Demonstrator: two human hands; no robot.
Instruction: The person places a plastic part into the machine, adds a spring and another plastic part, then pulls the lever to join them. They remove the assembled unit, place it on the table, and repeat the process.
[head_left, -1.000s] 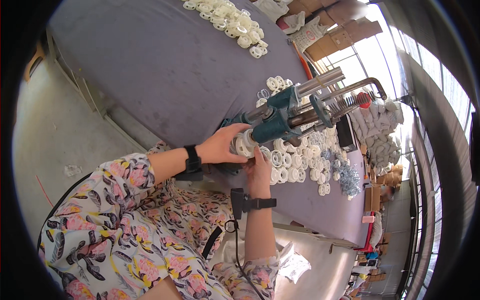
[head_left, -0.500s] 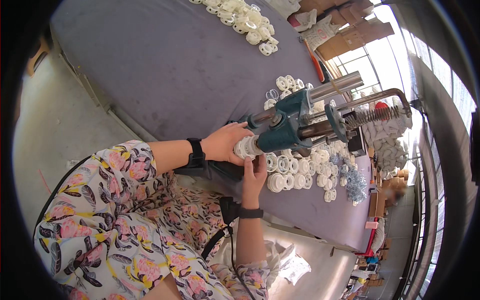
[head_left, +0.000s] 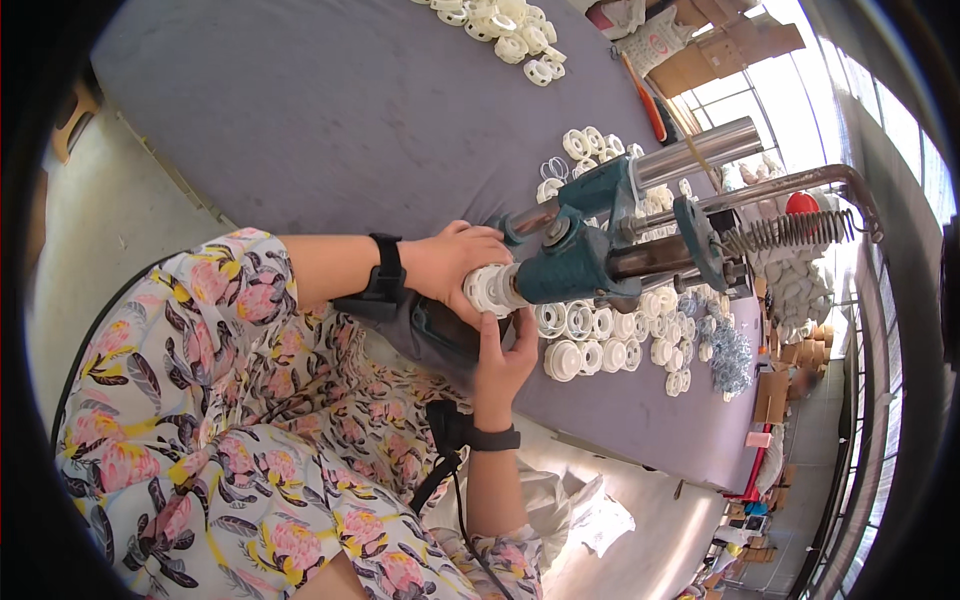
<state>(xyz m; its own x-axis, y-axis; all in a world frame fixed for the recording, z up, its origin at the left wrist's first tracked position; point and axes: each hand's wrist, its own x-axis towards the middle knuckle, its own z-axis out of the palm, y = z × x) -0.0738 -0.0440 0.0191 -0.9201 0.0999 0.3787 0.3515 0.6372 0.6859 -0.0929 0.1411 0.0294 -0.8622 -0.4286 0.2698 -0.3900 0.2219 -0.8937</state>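
A white round plastic part (head_left: 486, 289) sits against the end of a dark green hand press (head_left: 566, 268). My left hand (head_left: 447, 266) wraps its far side, fingers reaching behind it toward the press column. From the near side, my right hand (head_left: 503, 362) grips the same part with thumb and fingertips. The right fingers are partly hidden behind the part and the press head. Close beside the press, several white plastic rings (head_left: 564, 361) stand in rows on the grey-covered table (head_left: 290, 120).
A pile of white plastic parts (head_left: 510, 30) lies at the table's far edge. Thin clear-blue rings (head_left: 732, 358) are heaped to the right. The press's long bent lever (head_left: 790, 183) and spring (head_left: 800, 229) extend right. An orange-handled tool (head_left: 648, 105) lies behind it.
The view has shifted a little, so the press and table appear slightly displaced. Both hands stay on the white part, with only slight shifts of the fingers.
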